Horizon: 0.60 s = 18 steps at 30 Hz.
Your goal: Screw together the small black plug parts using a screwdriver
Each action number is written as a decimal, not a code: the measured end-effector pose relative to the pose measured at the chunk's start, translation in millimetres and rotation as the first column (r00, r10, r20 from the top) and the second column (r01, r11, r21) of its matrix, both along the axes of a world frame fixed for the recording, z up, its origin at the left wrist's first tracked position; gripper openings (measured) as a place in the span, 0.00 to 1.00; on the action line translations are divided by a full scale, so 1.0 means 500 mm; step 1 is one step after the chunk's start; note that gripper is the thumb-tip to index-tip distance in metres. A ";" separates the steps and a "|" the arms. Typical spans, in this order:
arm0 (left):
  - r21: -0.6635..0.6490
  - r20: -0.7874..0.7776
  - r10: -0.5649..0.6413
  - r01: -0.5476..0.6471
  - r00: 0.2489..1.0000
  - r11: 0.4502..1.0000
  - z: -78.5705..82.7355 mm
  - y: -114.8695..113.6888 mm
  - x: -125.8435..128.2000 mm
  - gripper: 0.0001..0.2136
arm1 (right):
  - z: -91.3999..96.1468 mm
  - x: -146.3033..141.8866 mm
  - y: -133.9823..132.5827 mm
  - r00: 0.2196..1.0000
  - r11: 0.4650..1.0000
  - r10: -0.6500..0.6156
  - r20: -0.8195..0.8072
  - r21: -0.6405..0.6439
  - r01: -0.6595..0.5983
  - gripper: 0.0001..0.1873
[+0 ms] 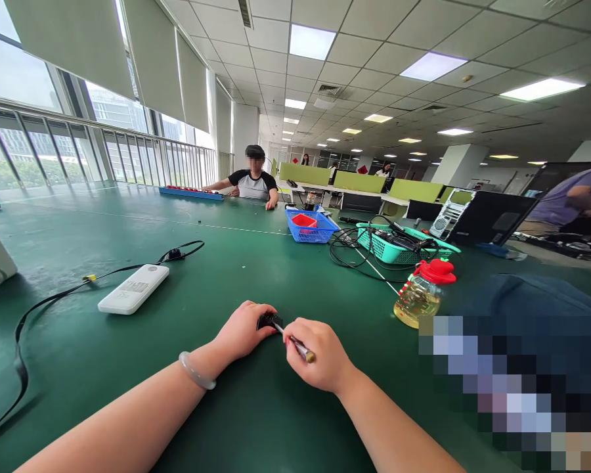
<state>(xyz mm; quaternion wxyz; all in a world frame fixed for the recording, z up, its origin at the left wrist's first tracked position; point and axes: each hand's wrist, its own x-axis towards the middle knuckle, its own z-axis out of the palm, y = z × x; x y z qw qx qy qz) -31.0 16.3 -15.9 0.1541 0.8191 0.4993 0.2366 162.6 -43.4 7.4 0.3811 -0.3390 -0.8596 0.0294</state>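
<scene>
My left hand (241,330) is closed round a small black part (268,321) that rests on the green table (217,263); a pale bangle sits on that wrist. My right hand (320,355) is closed on a thin tool with a metal shaft and a brownish handle (295,343). The tool's tip touches the black part. Both hands sit close together near the table's front edge.
A white power bank (134,288) with a black cable lies to the left. A bottle with a red cap (423,292) stands to the right. Further back are a blue basket (309,227) and a green basket (398,244) with cables. A person sits at the far side.
</scene>
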 end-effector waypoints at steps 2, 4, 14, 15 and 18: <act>0.015 -0.008 -0.005 0.005 1.000 1.000 0.001 -0.001 0.001 0.15 | -0.001 -0.010 -0.006 0.992 0.996 -0.018 0.128 0.094 0.006 0.06; 0.030 -0.022 -0.014 0.015 1.000 0.999 0.002 -0.001 0.002 0.16 | -0.006 -0.022 -0.011 0.968 0.987 -0.048 0.248 0.158 0.008 0.05; 0.067 -0.063 -0.009 0.013 0.998 0.998 0.006 -0.005 0.003 0.17 | -0.021 -0.043 -0.015 0.916 0.981 -0.066 0.396 0.193 -0.013 0.02; 0.071 -0.067 -0.011 0.016 0.998 0.997 0.007 -0.005 0.003 0.17 | -0.019 -0.040 -0.015 0.923 0.980 -0.074 0.377 0.198 -0.003 0.02; 0.071 -0.066 -0.011 0.015 0.998 0.997 0.007 -0.005 0.003 0.16 | -0.010 -0.034 -0.016 0.940 0.980 -0.071 0.333 0.201 0.003 0.03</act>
